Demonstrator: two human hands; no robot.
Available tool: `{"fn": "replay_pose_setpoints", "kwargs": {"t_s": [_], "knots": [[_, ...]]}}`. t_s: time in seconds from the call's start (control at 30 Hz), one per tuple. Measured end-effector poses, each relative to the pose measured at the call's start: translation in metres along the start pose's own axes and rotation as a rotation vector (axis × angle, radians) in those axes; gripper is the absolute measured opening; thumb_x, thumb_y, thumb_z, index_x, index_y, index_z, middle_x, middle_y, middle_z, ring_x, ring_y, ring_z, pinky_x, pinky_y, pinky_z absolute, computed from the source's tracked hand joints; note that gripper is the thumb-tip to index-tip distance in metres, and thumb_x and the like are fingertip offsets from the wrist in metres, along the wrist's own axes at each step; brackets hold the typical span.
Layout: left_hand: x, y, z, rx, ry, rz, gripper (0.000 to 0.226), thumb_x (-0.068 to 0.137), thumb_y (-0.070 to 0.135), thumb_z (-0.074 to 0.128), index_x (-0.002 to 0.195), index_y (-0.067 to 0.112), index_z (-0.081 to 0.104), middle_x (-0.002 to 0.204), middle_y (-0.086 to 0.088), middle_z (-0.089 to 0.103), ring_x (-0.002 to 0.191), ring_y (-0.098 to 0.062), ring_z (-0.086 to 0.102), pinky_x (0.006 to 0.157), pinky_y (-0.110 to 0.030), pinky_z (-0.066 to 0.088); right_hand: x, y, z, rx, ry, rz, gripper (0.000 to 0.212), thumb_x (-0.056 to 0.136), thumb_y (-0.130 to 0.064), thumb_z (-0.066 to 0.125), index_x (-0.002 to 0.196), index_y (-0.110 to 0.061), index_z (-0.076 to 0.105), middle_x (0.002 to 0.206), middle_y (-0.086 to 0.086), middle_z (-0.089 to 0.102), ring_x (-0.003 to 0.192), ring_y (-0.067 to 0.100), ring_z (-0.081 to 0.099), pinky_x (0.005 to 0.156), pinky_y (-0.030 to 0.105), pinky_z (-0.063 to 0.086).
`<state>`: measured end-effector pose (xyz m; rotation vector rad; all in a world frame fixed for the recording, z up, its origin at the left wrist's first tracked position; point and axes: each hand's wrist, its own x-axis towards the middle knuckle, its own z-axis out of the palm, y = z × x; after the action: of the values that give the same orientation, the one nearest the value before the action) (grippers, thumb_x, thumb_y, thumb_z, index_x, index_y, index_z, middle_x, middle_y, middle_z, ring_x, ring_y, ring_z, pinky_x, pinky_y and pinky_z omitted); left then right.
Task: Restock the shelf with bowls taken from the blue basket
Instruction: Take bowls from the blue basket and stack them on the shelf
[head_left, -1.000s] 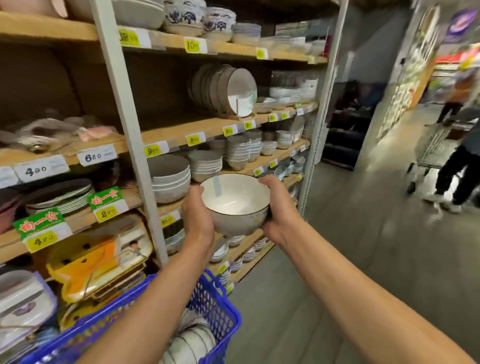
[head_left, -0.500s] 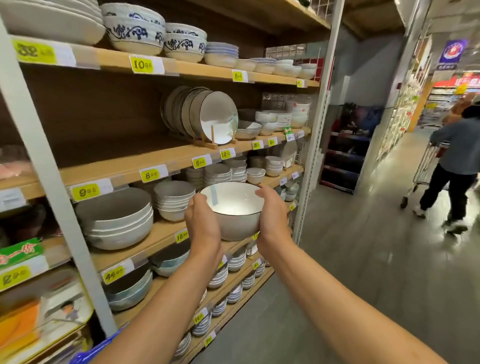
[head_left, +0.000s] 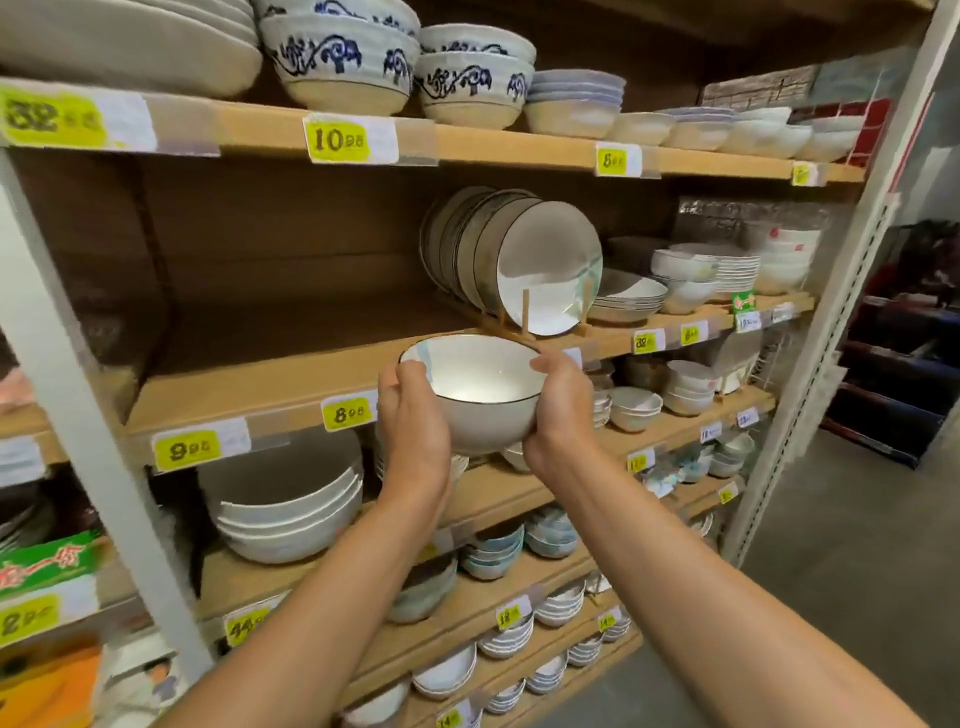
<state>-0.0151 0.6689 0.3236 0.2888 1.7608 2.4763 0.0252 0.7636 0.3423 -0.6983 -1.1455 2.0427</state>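
A white bowl (head_left: 480, 395) with a thin dark rim is up in front of the wooden shelf (head_left: 249, 384), level with its front edge. My left hand (head_left: 413, 426) grips the bowl's left side and my right hand (head_left: 558, 410) grips its right side, thumbs at the rim. The stretch of shelf board to the left of the bowl is bare. The blue basket is out of view.
Dark-rimmed plates (head_left: 540, 270) stand upright in a wooden rack just behind and right of the bowl. Large white bowls (head_left: 285, 509) are stacked on the shelf below. Blue-patterned bowls (head_left: 343, 57) sit on the shelf above. A white upright post (head_left: 88, 447) stands at the left.
Both hands have lifted the bowl from the lower shelf level up to the edge of the plate-rack shelf. The view has risen and closed in; the blue basket has dropped out of sight.
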Motion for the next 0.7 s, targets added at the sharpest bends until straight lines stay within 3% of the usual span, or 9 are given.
{"fn": "replay_pose_setpoints", "kwargs": {"t_s": [0.17,0.27,0.33,0.43,0.53,0.63,0.7], "knots": [[0.051,0.002,0.014,0.056,0.079,0.060,0.028,0.086,0.040,0.037,0.101,0.031,0.059,0.102,-0.002,0.066,0.094,-0.018,0.062,0.068,-0.031,0.050,0.060,-0.003,0.033,-0.024,-0.147,0.057,0.031,0.086,-0.019,0.042,0.095,-0.028,0.070,0.108,0.007,0.066,0.100,0.031,0.061,0.089,0.049,0.053],[0.080,0.005,0.025,0.137,0.123,0.082,0.034,0.076,0.045,0.036,0.097,0.027,0.056,0.104,-0.007,0.064,0.097,-0.024,0.061,0.074,-0.039,0.051,0.094,-0.004,0.050,0.005,-0.186,0.078,0.033,0.087,-0.015,0.043,0.105,-0.023,0.070,0.104,0.007,0.065,0.091,0.027,0.062,0.075,0.039,0.056],[0.099,0.006,0.034,0.167,0.172,0.077,0.044,0.077,0.044,0.037,0.111,0.022,0.055,0.116,-0.012,0.062,0.108,-0.031,0.060,0.084,-0.045,0.051,0.116,-0.006,0.061,0.001,-0.207,0.118,0.033,0.089,-0.016,0.044,0.112,-0.020,0.068,0.102,0.006,0.064,0.086,0.025,0.061,0.068,0.033,0.054],[0.123,0.005,0.042,0.174,0.265,0.042,0.070,0.080,0.047,0.040,0.144,0.020,0.031,0.137,-0.015,0.050,0.122,-0.032,0.052,0.101,-0.049,0.043,0.143,-0.007,0.080,-0.028,-0.223,0.162,0.021,0.092,-0.022,0.048,0.100,-0.023,0.067,0.095,0.001,0.062,0.083,0.019,0.060,0.076,0.034,0.053],[0.137,-0.002,0.052,0.175,0.320,0.011,0.085,0.072,0.052,0.044,0.149,0.027,0.020,0.137,-0.010,0.049,0.121,-0.029,0.051,0.106,-0.049,0.042,0.168,-0.001,0.098,-0.071,-0.249,0.132,0.020,0.094,-0.026,0.043,0.082,-0.023,0.059,0.092,0.001,0.061,0.085,0.019,0.059,0.074,0.032,0.051],[0.152,-0.011,0.063,0.219,0.317,-0.003,0.076,0.077,0.046,0.047,0.145,0.018,0.025,0.132,-0.011,0.052,0.115,-0.027,0.054,0.102,-0.048,0.046,0.186,0.011,0.114,-0.139,-0.257,0.020,0.026,0.095,-0.023,0.039,0.107,-0.013,0.059,0.099,0.005,0.059,0.088,0.022,0.059,0.060,0.027,0.046],[0.173,-0.012,0.066,0.241,0.346,-0.018,0.057,0.090,0.038,0.044,0.140,0.014,0.031,0.132,-0.014,0.050,0.116,-0.030,0.054,0.101,-0.047,0.047,0.193,0.018,0.125,-0.179,-0.265,0.002,0.024,0.093,-0.021,0.039,0.110,-0.011,0.054,0.104,0.009,0.058,0.087,0.023,0.058,0.059,0.027,0.045]]}}
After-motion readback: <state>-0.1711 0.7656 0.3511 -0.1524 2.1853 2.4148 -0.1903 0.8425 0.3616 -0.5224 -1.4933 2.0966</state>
